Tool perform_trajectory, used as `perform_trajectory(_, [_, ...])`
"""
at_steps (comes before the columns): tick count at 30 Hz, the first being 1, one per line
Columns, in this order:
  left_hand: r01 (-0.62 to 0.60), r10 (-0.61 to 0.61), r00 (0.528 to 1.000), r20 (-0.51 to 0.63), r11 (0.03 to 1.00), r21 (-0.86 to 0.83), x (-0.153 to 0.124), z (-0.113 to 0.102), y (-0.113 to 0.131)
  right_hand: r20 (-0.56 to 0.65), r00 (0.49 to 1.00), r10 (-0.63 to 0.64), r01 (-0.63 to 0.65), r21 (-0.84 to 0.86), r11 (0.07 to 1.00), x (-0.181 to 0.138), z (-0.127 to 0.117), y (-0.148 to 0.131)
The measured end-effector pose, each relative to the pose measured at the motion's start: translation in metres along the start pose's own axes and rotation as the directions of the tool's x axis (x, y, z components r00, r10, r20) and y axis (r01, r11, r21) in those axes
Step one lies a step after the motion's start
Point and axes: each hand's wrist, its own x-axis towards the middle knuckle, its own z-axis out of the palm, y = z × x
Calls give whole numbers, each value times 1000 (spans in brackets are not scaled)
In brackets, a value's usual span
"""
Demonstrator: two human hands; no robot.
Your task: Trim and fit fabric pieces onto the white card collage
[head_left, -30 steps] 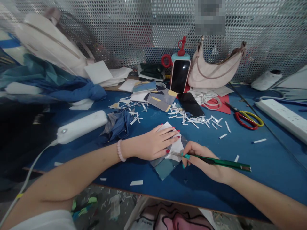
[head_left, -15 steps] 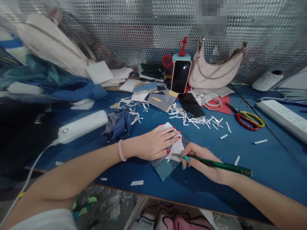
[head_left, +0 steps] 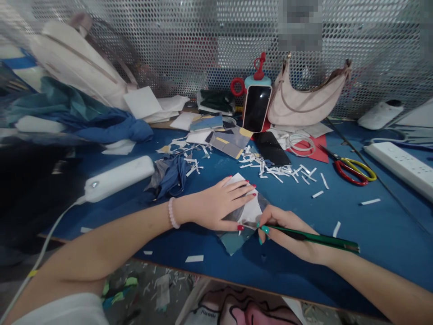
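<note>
My left hand [head_left: 216,205] lies flat with fingers spread, pressing a white paper piece [head_left: 251,211] down on the blue table. Grey-blue sheet material [head_left: 233,243] sticks out beneath the paper, towards me. A green utility knife [head_left: 314,238] is gripped in my right hand [head_left: 287,232], its handle running back over the wrist. The metal blade points left and meets the paper's lower edge. Beside it is my left thumb, stretched out over a narrow white sliver by the blade tip. The left palm hides part of the paper and sheet.
White paper strips [head_left: 270,170] are scattered behind my hands. Red-and-yellow scissors [head_left: 352,171] lie to the right, near a power strip [head_left: 402,164]. A white corded device [head_left: 118,179] and crumpled blue cloth [head_left: 172,176] sit left. A phone [head_left: 257,108] stands upright at the back.
My left thumb has moved towards me, down beside the blade. The knife tip has shifted slightly towards the paper's near edge. The rest of the scene has drifted slightly right in view.
</note>
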Motion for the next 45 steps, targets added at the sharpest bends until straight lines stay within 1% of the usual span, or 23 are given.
perform_trajectory(2, [19, -19, 1000, 8, 1000, -18, 0, -1, 2, 7, 1000, -27, 28, -35, 999, -1, 0, -1])
perform_trajectory(5, [52, -50, 998, 32, 998, -41, 1, -3, 5, -12, 989, -150, 148, -87, 985, -2, 2, 0])
perform_trajectory(8, [66, -64, 996, 57, 997, -44, 0, -7, 4, -35, 973, -228, 217, -200, 955, -1, 5, 1])
perform_trajectory(11, [52, -51, 996, 73, 999, -15, -1, -14, -2, -68, 945, -320, 283, -322, 903, 3, 4, 2])
perform_trajectory(13, [53, -54, 995, 90, 999, 5, -3, -20, -8, -43, 920, -388, 343, -389, 855, 8, 2, 3])
perform_trajectory(16, [98, -99, 990, 105, 995, 9, -6, -28, -20, 43, 899, -437, 412, -423, 807, 19, -6, 6])
perform_trajectory(18, [136, -135, 986, 93, 991, -2, -10, -31, -29, 76, 897, -435, 424, -427, 799, 28, -12, 7])
perform_trajectory(20, [165, -164, 985, 55, 986, -14, -17, -32, -39, 86, 899, -429, 421, -439, 794, 39, -18, 9])
perform_trajectory(23, [188, -188, 982, -3, 981, -48, -31, -29, -52, 79, 889, -451, 436, -444, 783, 57, -28, 10])
perform_trajectory(25, [194, -195, 981, -8, 978, -81, -39, -25, -58, 88, 891, -446, 438, -431, 789, 70, -34, 10])
perform_trajectory(27, [191, -192, 981, 2, 976, -108, -43, -21, -62, 109, 902, -417, 424, -398, 814, 82, -39, 10])
perform_trajectory(31, [194, -193, 981, 21, 974, -117, -43, -17, -65, 145, 911, -387, 413, -311, 856, 99, -42, 14])
perform_trajectory(34, [195, -195, 981, 11, 974, -115, -40, -14, -67, 140, 913, -384, 408, -287, 866, 104, -41, 18])
perform_trajectory(40, [186, -194, 978, -81, 978, -95, -37, -8, -65, 128, 916, -380, 401, -277, 874, 103, -41, 22])
perform_trajectory(43, [180, -186, 979, -88, 981, -74, -37, -8, -64, 136, 917, -376, 400, -277, 874, 102, -39, 23])
perform_trajectory(45, [155, -160, 982, -98, 987, -52, -37, -8, -62, 133, 913, -384, 407, -276, 871, 102, -38, 23])
